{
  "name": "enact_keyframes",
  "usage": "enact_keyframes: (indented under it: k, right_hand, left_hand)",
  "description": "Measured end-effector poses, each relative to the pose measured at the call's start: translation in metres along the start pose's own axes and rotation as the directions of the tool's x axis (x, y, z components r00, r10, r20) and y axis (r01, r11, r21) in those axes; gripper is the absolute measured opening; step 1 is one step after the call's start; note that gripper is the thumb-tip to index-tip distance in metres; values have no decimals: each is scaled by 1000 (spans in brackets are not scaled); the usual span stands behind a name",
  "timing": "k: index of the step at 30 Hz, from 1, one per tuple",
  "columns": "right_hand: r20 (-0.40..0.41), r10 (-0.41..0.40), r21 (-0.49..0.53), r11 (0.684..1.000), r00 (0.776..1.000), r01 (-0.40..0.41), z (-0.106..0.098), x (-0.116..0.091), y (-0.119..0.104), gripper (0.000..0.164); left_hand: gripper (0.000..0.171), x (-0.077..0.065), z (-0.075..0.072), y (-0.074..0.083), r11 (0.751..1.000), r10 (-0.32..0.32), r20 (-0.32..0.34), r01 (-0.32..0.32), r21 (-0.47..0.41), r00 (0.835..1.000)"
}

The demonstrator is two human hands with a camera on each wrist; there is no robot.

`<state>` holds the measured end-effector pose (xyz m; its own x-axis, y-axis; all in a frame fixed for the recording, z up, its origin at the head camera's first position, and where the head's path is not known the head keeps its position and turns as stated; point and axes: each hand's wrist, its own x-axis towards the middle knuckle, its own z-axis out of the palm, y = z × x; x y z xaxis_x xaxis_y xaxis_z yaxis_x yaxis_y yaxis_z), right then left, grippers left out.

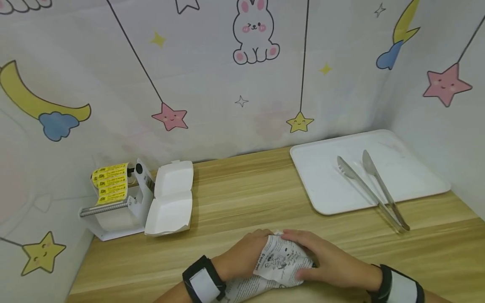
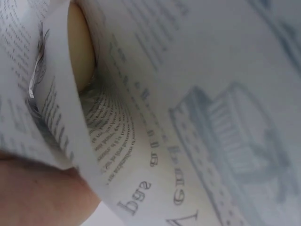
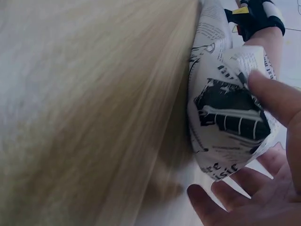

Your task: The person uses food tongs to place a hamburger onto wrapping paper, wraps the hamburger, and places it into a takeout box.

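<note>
A newsprint-patterned paper wrap (image 1: 280, 263) lies on the table at the lower middle, with one end folded over. In the left wrist view, a smooth tan rounded thing (image 2: 81, 49) shows inside the paper; its kind cannot be told. My left hand (image 1: 246, 254) grips the wrap from its left side, with the fingertips mostly hidden behind it. Around the right end is my right hand (image 1: 329, 259), thumb on the near side and fingers on the far side. The right wrist view shows that thumb (image 3: 273, 94) pressing the paper, the other fingers spread beneath the end.
An opened white clamshell box (image 1: 172, 210) stands at the left, beside a dispenser (image 1: 138, 214) with a roll of yellow labels (image 1: 111, 183). At the back right, metal tongs (image 1: 373, 191) lie across a white tray (image 1: 326, 185) and over its front edge. A patterned curtain hangs behind.
</note>
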<state>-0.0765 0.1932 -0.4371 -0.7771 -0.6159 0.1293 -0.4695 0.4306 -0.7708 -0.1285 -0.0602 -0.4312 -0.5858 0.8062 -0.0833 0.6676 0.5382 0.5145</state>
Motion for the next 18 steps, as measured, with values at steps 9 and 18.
enact_keyframes:
  k: [9,18]
  right_hand:
    - [60,2,-85,996,998,3,-2,0,3,80]
    - [50,58,-180,982,997,-49,2,-1,0,80]
  left_hand:
    - [37,-2,-1,-1,997,-36,-52,40,72,998]
    - [34,-34,-26,-25,948,-158,27,159,-274,987]
